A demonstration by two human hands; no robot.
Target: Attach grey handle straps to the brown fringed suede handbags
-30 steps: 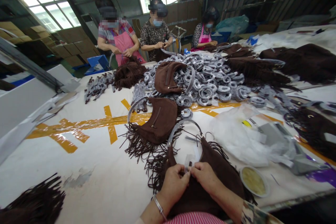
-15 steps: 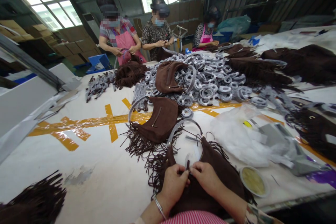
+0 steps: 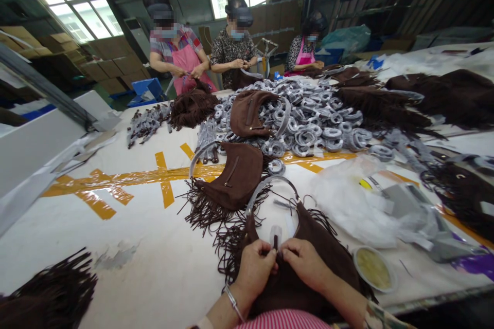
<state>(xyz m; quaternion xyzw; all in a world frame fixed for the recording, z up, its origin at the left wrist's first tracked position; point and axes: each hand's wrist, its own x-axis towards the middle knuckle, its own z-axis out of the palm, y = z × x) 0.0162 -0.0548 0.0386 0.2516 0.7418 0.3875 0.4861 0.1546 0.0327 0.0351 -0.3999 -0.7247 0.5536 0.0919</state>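
A dark brown suede handbag (image 3: 324,252) with long fringe lies on the table in front of me. Its curved handle (image 3: 287,181), wrapped in plastic film, arches away from me. At the bag's top edge, a small dark brown tab (image 3: 275,242) in clear plastic stands up between my hands. My left hand (image 3: 257,267) pinches it from the left, thumb against the fingers. From the right, the curled fingers of my right hand (image 3: 304,263) pinch at the same tab's plastic. Whether the tab is joined to the bag is hidden by my fingers.
A second fringed handbag (image 3: 235,177) lies just beyond, before a heap of plastic-wrapped coiled straps (image 3: 309,136). To my right are a round dish (image 3: 374,269) and crumpled clear plastic (image 3: 347,205). Brown fringe (image 3: 54,285) lies front left. Three co-workers stand or sit across the table.
The right hand's fingers have shifted slightly right, away from the left hand. The tab and its plastic now face me more squarely. The bag has stayed in place.
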